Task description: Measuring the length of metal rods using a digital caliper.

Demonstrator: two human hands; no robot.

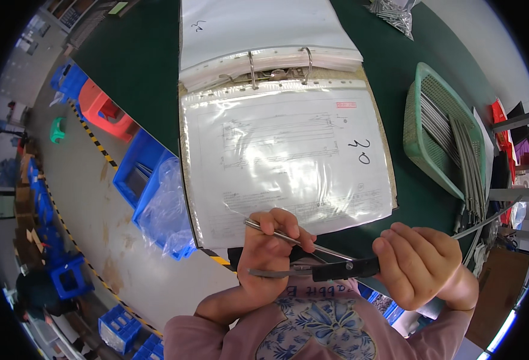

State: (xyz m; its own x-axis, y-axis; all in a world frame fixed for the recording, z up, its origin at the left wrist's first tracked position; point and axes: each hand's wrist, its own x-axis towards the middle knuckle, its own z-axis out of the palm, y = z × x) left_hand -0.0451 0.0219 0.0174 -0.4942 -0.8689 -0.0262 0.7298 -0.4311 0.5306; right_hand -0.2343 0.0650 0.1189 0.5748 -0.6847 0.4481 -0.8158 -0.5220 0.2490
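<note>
My left hand (pixel 264 261) is closed round a thin, shiny metal rod (pixel 333 252), which slants down to the right between the fingers and thumb. My right hand (pixel 420 265) grips a caliper (pixel 336 272) with a black housing and a long metal beam; it appears nearly edge-on. The caliper's left end lies against or just in front of my left palm, and its beam runs out past my right hand. The rod's right end comes close to the black housing; I cannot tell whether they touch. Beyond my hands lies an open ring binder (pixel 288 156) with a drawing in a clear sleeve.
On the green table (pixel 138 78), a green plastic basket (pixel 417 120) at the right holds several long metal rods (pixel 465 156). A clear bag of metal parts (pixel 393 18) lies at the far right. Blue bins (pixel 129 174) and a red stool (pixel 99 114) stand off the table's left edge.
</note>
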